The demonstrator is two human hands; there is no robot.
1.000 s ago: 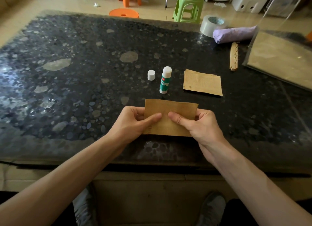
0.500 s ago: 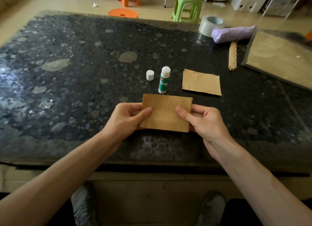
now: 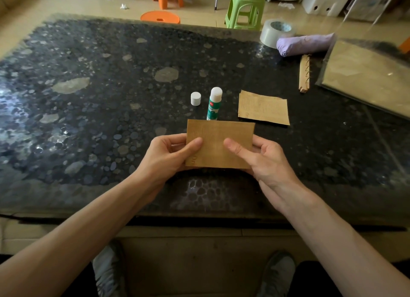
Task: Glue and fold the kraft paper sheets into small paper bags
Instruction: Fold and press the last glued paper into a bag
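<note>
A folded kraft paper piece (image 3: 218, 139) is held just above the dark pebble-pattern table (image 3: 88, 119), near its front edge. My left hand (image 3: 168, 154) pinches its left edge, thumb on top. My right hand (image 3: 259, 159) pinches its right edge the same way. Behind it stands an uncapped glue stick (image 3: 214, 103) with a green and white label. Its white cap (image 3: 195, 98) sits just to the left. A second folded kraft piece (image 3: 264, 107) lies flat to the right of the glue stick.
At the back right lie a roll of tape (image 3: 276, 31), a rolled purple bundle (image 3: 306, 44), a narrow kraft strip (image 3: 304, 74) and a plastic sleeve of kraft sheets (image 3: 368, 77). Orange (image 3: 160, 17) and green (image 3: 245, 7) stools stand beyond the table.
Both hands have lifted the kraft piece and moved it slightly away from me. My thumbs slid outward from its middle to its two side edges.
</note>
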